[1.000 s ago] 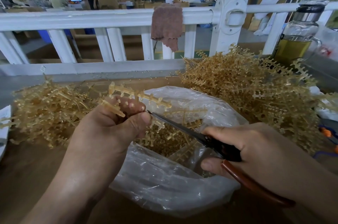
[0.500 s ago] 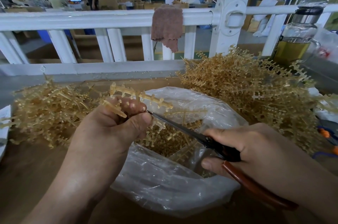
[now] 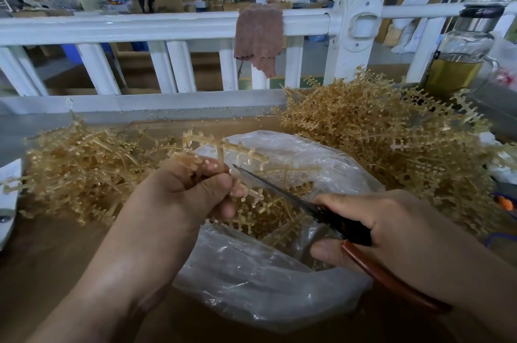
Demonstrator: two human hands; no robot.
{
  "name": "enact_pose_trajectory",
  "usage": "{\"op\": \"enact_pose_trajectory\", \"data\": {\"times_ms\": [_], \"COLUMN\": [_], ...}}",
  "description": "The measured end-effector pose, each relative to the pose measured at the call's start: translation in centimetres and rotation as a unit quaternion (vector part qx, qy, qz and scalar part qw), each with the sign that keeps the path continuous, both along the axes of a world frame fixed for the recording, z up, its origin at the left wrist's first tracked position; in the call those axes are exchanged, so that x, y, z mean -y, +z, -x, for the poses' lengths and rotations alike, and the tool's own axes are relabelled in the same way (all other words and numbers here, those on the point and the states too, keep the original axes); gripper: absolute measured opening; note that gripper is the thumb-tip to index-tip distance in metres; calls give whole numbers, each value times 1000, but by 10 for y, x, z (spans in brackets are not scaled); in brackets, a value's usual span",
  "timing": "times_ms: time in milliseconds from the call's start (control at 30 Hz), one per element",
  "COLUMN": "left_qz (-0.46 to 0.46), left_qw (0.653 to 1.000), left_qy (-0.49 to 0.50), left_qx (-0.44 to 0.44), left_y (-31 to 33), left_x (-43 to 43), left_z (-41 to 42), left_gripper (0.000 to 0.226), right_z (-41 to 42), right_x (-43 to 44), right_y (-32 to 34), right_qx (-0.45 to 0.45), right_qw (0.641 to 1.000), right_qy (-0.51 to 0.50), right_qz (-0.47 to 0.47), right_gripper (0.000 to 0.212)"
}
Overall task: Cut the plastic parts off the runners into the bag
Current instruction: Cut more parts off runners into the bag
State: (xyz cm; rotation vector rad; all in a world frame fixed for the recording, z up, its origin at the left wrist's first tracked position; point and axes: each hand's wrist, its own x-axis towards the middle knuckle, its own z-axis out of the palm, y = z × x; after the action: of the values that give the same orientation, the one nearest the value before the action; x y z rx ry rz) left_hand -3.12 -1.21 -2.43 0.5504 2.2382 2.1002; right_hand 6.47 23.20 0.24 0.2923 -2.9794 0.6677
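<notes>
My left hand (image 3: 184, 191) grips a tan plastic runner (image 3: 223, 147) with small parts on its branches, held over the open clear bag (image 3: 251, 281). My right hand (image 3: 391, 228) holds scissors (image 3: 282, 193) with red-brown handles. The thin blades point up-left, their tip just beside my left thumb and under the runner. Cut tan pieces lie inside the bag. A big heap of runners (image 3: 391, 141) lies to the right, a lower heap (image 3: 84, 169) to the left.
A white railing (image 3: 167, 26) with a brownish cloth (image 3: 258, 37) hung on it closes off the back of the brown table (image 3: 50, 264). A glass jug of yellow liquid (image 3: 458, 63) stands at the back right. People work far behind.
The runner in my left hand has tilted slightly, and the scissor tip stays close to my left thumb. Both hands sit almost where they were.
</notes>
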Motion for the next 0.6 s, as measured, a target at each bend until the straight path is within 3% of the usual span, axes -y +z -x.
{"op": "enact_pose_trajectory", "data": {"times_ms": [233, 400, 600], "left_qz": [-23, -37, -8], "left_qw": [1000, 999, 998], "left_qy": [18, 39, 52], "left_qx": [8, -5, -24], "left_y": [3, 6, 7], "left_x": [0, -3, -2], "left_z": [-2, -6, -8], "left_gripper": [17, 9, 22], "right_z": [-2, -2, -1], "right_x": [0, 0, -2], "right_y": [2, 3, 4], "right_qx": [3, 14, 14], "right_qw": [1000, 1000, 1000], "right_qy": [-2, -4, 8], "right_qz": [-10, -13, -13], "right_gripper": [61, 67, 59]}}
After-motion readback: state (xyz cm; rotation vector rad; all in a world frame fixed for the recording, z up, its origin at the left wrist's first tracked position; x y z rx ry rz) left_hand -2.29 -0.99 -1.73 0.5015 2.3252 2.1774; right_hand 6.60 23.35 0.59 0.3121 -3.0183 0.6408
